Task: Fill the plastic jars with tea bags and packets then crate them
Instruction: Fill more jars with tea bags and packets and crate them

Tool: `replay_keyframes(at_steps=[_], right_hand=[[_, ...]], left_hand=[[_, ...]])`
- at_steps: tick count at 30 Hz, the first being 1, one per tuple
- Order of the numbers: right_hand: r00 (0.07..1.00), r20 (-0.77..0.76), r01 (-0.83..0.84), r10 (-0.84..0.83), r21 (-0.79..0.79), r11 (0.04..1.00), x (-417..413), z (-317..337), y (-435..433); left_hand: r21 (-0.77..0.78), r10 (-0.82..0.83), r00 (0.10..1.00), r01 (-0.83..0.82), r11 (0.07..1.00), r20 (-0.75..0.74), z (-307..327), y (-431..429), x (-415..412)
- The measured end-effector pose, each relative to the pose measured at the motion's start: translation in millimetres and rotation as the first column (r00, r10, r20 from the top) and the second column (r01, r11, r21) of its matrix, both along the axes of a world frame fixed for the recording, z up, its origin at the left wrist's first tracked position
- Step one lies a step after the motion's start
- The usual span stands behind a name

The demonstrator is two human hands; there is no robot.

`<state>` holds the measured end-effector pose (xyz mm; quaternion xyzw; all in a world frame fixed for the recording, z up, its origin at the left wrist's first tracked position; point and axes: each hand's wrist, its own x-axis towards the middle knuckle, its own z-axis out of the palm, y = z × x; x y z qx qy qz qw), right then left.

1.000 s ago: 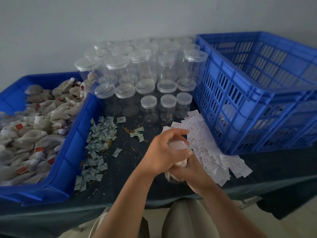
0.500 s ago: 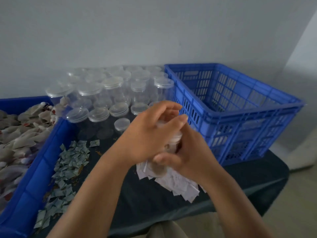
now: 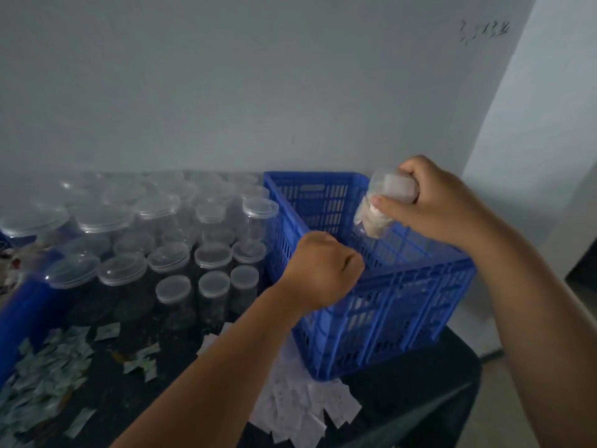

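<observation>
**Crating a filled jar**

Right hand: fingers clamped round the upper end of the jar. The jar is tilted and held over the open crate, not yet inside. Left hand: fingers curled together in a fist by the crate's near wall, nothing seen in it.

Suggest lowering the jar to the crate floor, righting it in a corner, and only then releasing. A drop could pop the lid.

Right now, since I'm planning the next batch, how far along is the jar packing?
Done: one jar is filled and capped. In hand: the right hand grips it, tilted, above the blue crate, not yet set down; the left hand is a fist holding nothing. Left: the many lidded jars on the table look empty, with packets and paper slips loose beside them.
</observation>
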<state>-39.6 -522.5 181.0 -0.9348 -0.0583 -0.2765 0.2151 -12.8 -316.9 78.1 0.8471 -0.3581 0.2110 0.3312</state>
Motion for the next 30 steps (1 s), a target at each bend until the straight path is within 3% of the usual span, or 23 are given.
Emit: replay_keyframes(at_steps=[3,7,13,17,25,28,30], right_hand=[[0.960,-0.263,0.030,-0.093,-0.235,0.972,42.2,-12.2,-9.0],[0.820,-0.498,-0.058,-0.282,-0.563,0.824,96.7,-33.2,2.0],[0.554,-0.703,-0.200,-0.446,-0.632,0.749,137.5,-65.8,28.1],[0.437,-0.785,-0.314,-0.438,-0.590,0.744,136.1,-79.6,39.9],[0.475,-0.733,-0.362,-0.487,-0.668,0.650,118.9,-76.6,45.8],[0.457,-0.810,-0.414,-0.367,-0.559,0.719,111.8,-62.7,55.8],[0.586,-0.785,-0.420,-0.200,-0.505,0.754,107.3,-49.9,61.3]], left_hand=[[-0.070,-0.066,0.997,0.069,0.995,0.040,-9.3,-4.0,6.5],[-0.126,-0.108,0.991,0.118,0.985,0.083,-13.0,-2.2,8.3],[-0.186,-0.084,0.993,0.097,0.978,0.078,-22.0,-8.1,16.7],[-0.198,-0.090,0.992,0.107,0.974,0.092,-25.6,-8.1,16.5],[-0.209,-0.098,0.995,0.101,0.973,0.025,-21.6,-6.3,10.6],[-0.169,-0.106,0.994,0.106,0.980,0.010,-18.1,-5.7,12.4],[-0.172,-0.132,0.991,0.125,0.977,-0.027,-13.8,-4.8,12.6]])
